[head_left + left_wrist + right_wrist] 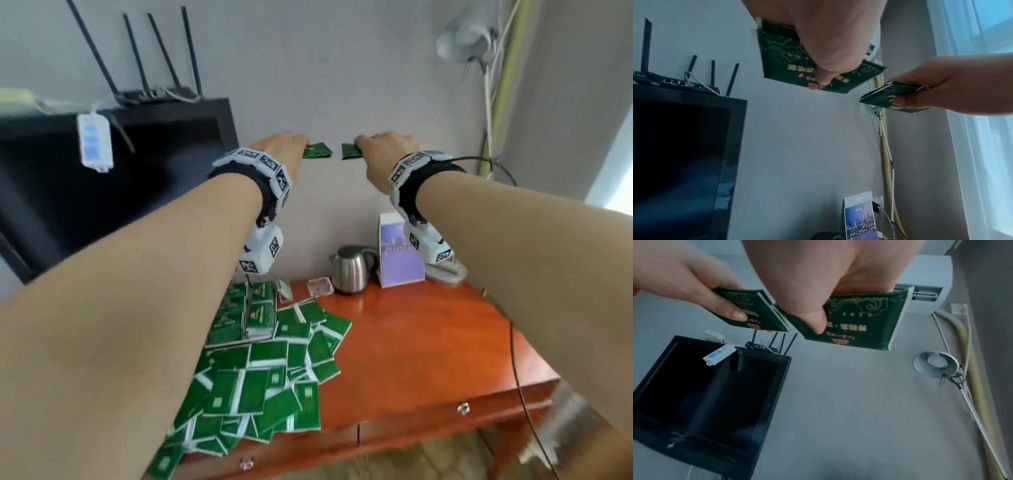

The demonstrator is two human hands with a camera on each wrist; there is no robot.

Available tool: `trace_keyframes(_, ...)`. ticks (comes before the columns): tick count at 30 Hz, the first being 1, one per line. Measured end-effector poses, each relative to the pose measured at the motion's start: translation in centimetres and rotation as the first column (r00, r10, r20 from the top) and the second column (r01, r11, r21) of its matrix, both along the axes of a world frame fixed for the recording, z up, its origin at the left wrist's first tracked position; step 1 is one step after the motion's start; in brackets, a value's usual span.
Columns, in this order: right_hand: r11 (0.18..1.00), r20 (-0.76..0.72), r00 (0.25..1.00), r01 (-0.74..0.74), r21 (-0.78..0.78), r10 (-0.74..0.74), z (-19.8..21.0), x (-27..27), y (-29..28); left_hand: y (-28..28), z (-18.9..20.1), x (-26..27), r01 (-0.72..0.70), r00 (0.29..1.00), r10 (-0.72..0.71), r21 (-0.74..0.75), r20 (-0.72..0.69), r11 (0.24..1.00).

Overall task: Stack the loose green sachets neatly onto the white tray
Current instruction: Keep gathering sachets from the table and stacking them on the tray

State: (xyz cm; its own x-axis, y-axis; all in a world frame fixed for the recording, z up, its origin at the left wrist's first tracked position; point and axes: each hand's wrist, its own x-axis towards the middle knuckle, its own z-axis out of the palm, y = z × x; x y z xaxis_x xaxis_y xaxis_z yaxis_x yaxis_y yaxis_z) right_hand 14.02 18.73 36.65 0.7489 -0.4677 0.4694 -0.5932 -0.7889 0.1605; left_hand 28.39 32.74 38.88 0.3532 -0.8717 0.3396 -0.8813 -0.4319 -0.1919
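Green foil sits in both of your hands: your left hand [281, 150] pinches a small bundle of sachets [317, 151] between thumb and fingers, and your right hand [387, 154] pinches a second bundle [350, 151] the same way. The two bundles face each other edge to edge, near but not touching, held high in front of the wall.

Well below both grips lies the loose pile of green sachets [260, 383] on the red-brown table [428, 342], and the white tray [239, 341], already carrying upright rows of sachets, sits below your left wrist at the pile's far edge.

You look to be mid-carry, with the bundles gathered but not yet placed. Next, bring both grips down toward the tray, square the edges of each bundle, and set them against the rows already there without letting the slippery packets fan out as your thumbs release.
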Motion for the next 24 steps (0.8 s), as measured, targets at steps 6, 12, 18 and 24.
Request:
trace_keyframes(6,0.999,-0.037,0.999,-0.014,-0.034,0.013,0.7,2.1,1.2,1.2,0.4,1.8,-0.037,0.999,0.039,0.034,-0.039,0.999)
trace_keyframes(12,0.999,-0.043,0.999,-0.031,-0.031,0.030,-0.3,5.5,2.4,2.8,-0.5,4.5,-0.030,0.999,0.031,0.014,-0.009,0.999)
trace_keyframes(18,0.999,-0.066,0.997,-0.046,0.006,0.046,-2.3,9.8,3.7,4.1,-3.4,8.6,-0.017,1.000,0.018,0.033,-0.011,0.999)
trace_keyframes(24,0.995,-0.130,0.987,-0.091,0.050,0.097,-5.8,16.0,4.1,5.4,-7.4,15.0,-0.080,0.996,0.082,0.059,-0.025,0.995)
